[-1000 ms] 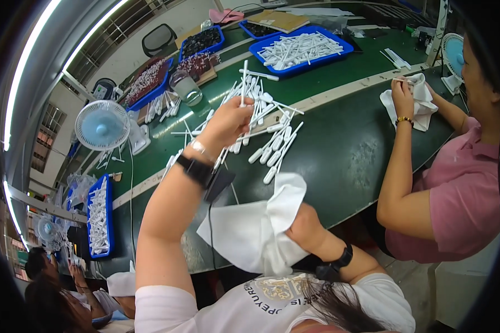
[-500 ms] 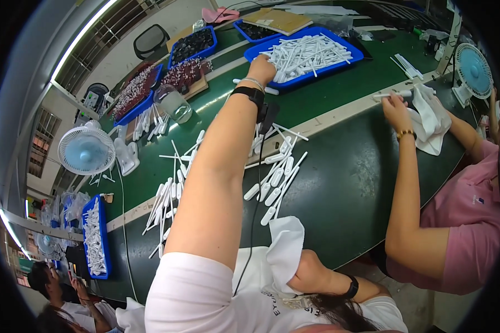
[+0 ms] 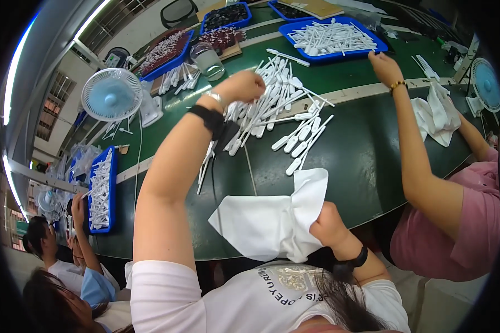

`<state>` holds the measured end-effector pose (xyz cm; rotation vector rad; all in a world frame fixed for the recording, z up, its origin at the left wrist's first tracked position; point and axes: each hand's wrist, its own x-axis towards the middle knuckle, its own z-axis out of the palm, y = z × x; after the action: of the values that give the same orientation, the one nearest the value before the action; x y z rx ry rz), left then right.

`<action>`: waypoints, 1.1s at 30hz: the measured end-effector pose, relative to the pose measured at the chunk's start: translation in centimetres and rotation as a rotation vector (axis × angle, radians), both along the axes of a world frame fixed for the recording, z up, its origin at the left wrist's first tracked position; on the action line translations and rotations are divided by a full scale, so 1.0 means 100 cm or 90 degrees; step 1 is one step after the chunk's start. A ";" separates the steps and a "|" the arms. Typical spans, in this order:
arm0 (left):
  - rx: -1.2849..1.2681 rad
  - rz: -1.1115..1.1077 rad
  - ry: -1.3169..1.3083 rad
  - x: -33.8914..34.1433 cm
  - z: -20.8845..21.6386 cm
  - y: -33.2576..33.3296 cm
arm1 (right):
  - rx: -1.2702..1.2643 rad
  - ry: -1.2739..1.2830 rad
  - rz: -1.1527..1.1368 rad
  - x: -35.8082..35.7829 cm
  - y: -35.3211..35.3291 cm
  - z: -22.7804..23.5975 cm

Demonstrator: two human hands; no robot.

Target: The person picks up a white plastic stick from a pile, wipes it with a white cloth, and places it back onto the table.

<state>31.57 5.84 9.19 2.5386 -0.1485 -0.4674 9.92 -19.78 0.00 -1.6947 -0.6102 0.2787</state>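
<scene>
My left hand (image 3: 241,87) is over a pile of long white plastic sticks with wider, rounded handles (image 3: 269,91). Its fingers are curled in; whatever they may hold is hidden. In front of me, near the table's edge, my right hand (image 3: 329,225) grips a white cloth (image 3: 261,219) that hangs spread out to its left. Several more of the white sticks (image 3: 304,141) lie side by side on the dark green table, between the pile and the cloth.
Beyond the pile stands a blue tray (image 3: 384,49) heaped with white sticks. A co-worker's hand (image 3: 386,69) reaches to its near right corner. At left are a clear jar (image 3: 208,61), a fan (image 3: 111,94) and another blue tray (image 3: 113,191). A second fan (image 3: 486,83) stands far right.
My left hand has come back from the blue tray to the pile. The white cloth is more spread out in my right hand. The co-worker's hand has moved to the tray.
</scene>
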 end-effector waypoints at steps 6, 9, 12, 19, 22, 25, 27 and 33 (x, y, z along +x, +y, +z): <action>0.146 -0.093 -0.251 -0.057 -0.041 0.021 | -0.019 0.005 -0.007 -0.008 0.003 -0.001; 0.084 -0.065 -0.237 -0.069 -0.048 0.022 | -0.003 -0.003 -0.016 -0.010 0.006 0.000; 0.142 -0.018 -0.263 -0.087 -0.048 0.039 | 0.000 -0.008 -0.017 -0.012 0.006 0.001; 0.260 0.081 -0.203 -0.132 -0.046 0.037 | -0.033 -0.034 -0.006 -0.011 0.007 0.001; 0.253 0.118 -0.195 -0.139 -0.044 0.038 | -0.039 -0.032 -0.013 -0.010 0.008 -0.004; 0.227 0.180 -0.132 -0.146 -0.041 0.036 | -0.030 -0.032 -0.018 -0.008 0.009 -0.006; 0.270 0.174 -0.156 -0.158 -0.047 0.033 | -0.024 -0.034 -0.017 -0.010 0.009 -0.006; 0.257 0.150 -0.192 -0.163 -0.060 0.044 | 0.011 -0.052 -0.048 -0.012 0.011 -0.008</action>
<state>15.29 10.25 3.15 2.9624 0.1514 -0.0174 8.67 -18.71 -0.76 -1.7148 -0.6061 0.1509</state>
